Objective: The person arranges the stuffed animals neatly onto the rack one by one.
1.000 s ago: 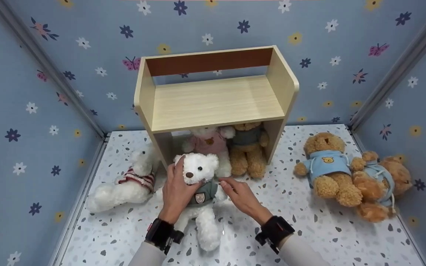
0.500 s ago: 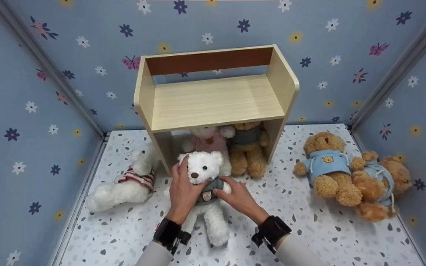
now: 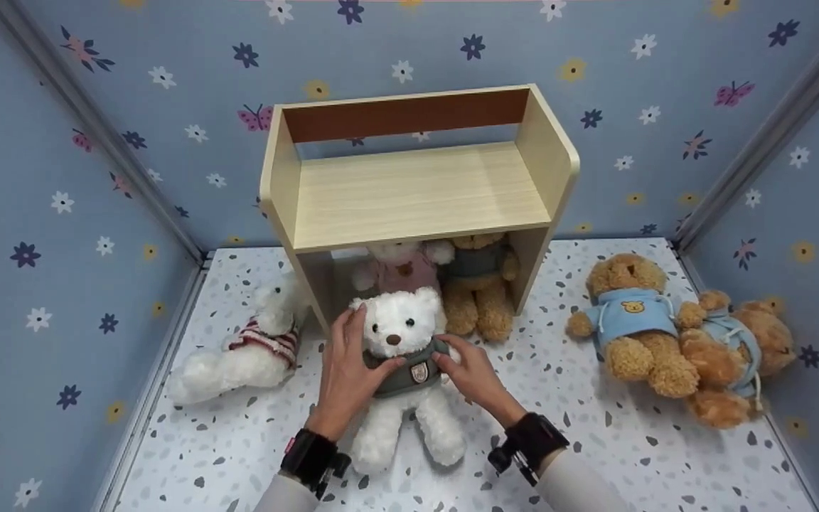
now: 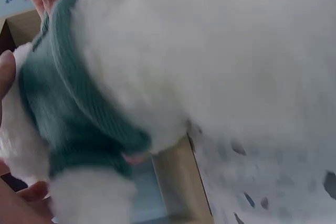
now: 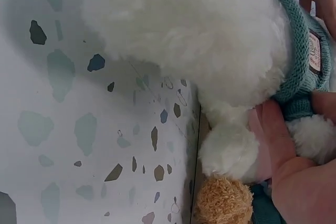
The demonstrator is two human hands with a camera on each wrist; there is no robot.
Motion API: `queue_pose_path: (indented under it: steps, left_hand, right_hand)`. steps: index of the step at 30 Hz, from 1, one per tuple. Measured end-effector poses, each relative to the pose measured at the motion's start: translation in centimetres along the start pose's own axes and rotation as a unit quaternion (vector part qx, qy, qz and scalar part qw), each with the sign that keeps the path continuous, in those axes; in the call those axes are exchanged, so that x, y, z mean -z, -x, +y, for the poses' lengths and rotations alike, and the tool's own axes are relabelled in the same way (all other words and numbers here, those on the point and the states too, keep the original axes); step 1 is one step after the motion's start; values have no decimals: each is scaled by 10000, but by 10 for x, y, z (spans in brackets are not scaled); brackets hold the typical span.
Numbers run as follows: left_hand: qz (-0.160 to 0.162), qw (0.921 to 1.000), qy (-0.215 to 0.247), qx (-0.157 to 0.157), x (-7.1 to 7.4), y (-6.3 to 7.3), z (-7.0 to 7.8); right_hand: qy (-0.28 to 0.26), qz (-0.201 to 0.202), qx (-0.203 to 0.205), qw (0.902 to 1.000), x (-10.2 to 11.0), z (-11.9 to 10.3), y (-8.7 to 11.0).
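Both hands hold a white teddy bear (image 3: 409, 313) in a grey-green knit sweater (image 3: 399, 380), facing the camera in front of the shelf. My left hand (image 3: 345, 373) grips one side of it, fingers up beside the head and thumb across the sweater's chest. On the other side my right hand (image 3: 479, 378) grips the bear near the shoulder, thumb on the sweater. In the left wrist view the white fur (image 4: 220, 51) fills much of the frame. The right wrist view shows my right fingers (image 5: 275, 129) behind the bear's side, under the sweater's sleeve.
A wooden shelf (image 3: 424, 192) stands by the back wall. Under it sit a white bear in pink (image 3: 402, 270) and a brown bear in dark grey (image 3: 479, 284). A striped-sweater white bear (image 3: 267, 341) lies left; two brown bears in blue, one (image 3: 633, 313) sitting up, are right.
The white bear has shifted to the right and turned more upright, facing the camera. My right hand has moved from beside it to gripping its side; my left hand keeps its hold.
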State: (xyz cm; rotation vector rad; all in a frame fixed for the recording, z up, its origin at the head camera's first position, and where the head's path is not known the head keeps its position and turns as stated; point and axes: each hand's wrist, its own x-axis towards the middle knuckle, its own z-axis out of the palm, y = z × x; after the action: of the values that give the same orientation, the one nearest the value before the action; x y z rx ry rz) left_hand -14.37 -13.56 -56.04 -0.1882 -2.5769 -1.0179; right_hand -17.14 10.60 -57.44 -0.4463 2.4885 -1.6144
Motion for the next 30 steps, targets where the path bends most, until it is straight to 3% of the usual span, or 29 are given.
queue_pose_path:
  steps: [4,6,8,11,14,16,19,23,27,30]
  left_hand:
    - [-308,9943,751,691,7,9,-16]
    - [-488,9795,1524,1221,7,13,-23]
    - [-728,9523,2362,1791,5,17,-27]
    - [-1052,9026,3396,2427,-3,24,-30]
    - [-1341,8723,3857,2690,-11,29,-28]
    - [-1444,8665,3879,2789,-14,32,-27]
    - [-1566,8642,3742,2977,-14,33,-24]
    - [-1709,8655,3497,3154,-14,34,-22]
    - [-1588,8629,3801,2929,-17,37,-24]
    - [-1362,8672,3907,2771,-19,40,-28]
  right_hand:
    - [-325,97,-244,9991,5,2,0]
    - [-501,156,-377,9979,8,-2,0]
    - [-609,237,-478,9967,9,-2,-1]
    - [-706,250,-598,9954,10,-5,-3]
    - [-921,202,-506,9943,7,-2,-5]
    - [-1071,146,-396,9933,5,-2,-6]
    - [-1252,144,-232,9918,2,-1,-7]
    - [-1288,218,-133,9913,-1,-3,-8]
    - [-1263,176,-164,9917,-4,-6,-9]
    - [-1221,82,-248,9922,-7,-7,-9]
